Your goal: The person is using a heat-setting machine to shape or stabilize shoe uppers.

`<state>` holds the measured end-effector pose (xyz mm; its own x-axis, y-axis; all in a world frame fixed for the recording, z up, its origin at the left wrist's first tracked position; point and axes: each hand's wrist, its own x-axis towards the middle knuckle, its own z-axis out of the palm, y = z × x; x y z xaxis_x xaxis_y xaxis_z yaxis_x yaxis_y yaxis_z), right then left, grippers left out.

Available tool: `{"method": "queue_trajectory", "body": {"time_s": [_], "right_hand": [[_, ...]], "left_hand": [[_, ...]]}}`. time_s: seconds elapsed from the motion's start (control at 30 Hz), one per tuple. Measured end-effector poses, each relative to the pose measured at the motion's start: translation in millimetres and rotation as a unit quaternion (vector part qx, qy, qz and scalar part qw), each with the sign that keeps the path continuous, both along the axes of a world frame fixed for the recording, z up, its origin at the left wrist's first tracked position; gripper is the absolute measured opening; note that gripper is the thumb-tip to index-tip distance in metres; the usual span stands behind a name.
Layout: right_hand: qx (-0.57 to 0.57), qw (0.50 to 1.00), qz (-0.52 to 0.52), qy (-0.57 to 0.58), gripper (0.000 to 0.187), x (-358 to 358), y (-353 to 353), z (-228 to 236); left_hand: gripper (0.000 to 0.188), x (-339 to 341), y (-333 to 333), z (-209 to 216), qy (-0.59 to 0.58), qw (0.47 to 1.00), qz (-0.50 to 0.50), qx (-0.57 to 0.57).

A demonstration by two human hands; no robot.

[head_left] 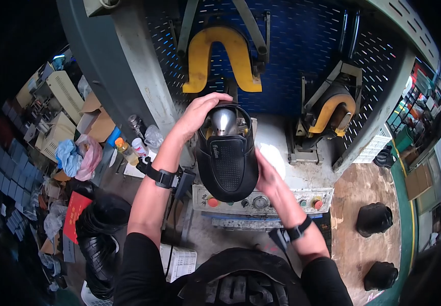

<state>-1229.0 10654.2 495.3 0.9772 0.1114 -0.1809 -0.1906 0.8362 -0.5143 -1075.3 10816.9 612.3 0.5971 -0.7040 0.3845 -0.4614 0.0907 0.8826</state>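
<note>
A black shoe upper (228, 176) is held between my two hands in the middle, its toe toward me and its collar opening away. Through that opening shows a shiny rounded metal form (224, 122); whether the upper touches it I cannot tell. My left hand (197, 116) curves round the far left side, fingers over the heel edge of the collar. Against the right side lies my right hand (267, 173), its fingertips partly hidden by the upper. Just beyond stands a yellow U-shaped pad (215, 38) on the machine.
Below the upper runs a control panel (281, 200) with buttons and a gauge. A second station with a yellow curved pad (328, 111) is at right. Black uppers (374, 219) stand on a wooden board (350, 245). Bottles (127, 151) and piled black uppers (103, 219) are at left.
</note>
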Motion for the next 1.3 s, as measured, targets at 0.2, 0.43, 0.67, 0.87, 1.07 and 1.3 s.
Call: {"method": "queue_trajectory", "body": {"time_s": [0.2,0.43,0.67,0.87,1.07,1.3], "right_hand": [[0.086,0.989,-0.103,0.058,0.041,-26,55,-73],[0.021,0.955,-0.289,0.063,0.052,49,84,-105],[-0.207,0.859,-0.449,0.128,0.053,112,65,-142],[-0.347,0.787,-0.485,0.155,0.040,138,62,-128],[-0.393,0.747,-0.503,0.187,0.038,165,37,-148],[-0.440,0.716,-0.504,0.197,0.037,215,23,-159]], "left_hand": [[0.026,-4,-6,-23,-0.201,0.977,0.033,-0.061],[0.028,-11,2,-32,-0.275,0.958,0.036,-0.077],[0.031,-14,4,-37,-0.343,0.934,0.016,-0.098],[0.034,-12,17,-46,-0.335,0.938,0.013,-0.094],[0.034,-33,53,-126,-0.089,0.969,0.147,-0.177],[0.024,-62,107,-199,0.061,0.984,0.159,-0.056]]}}
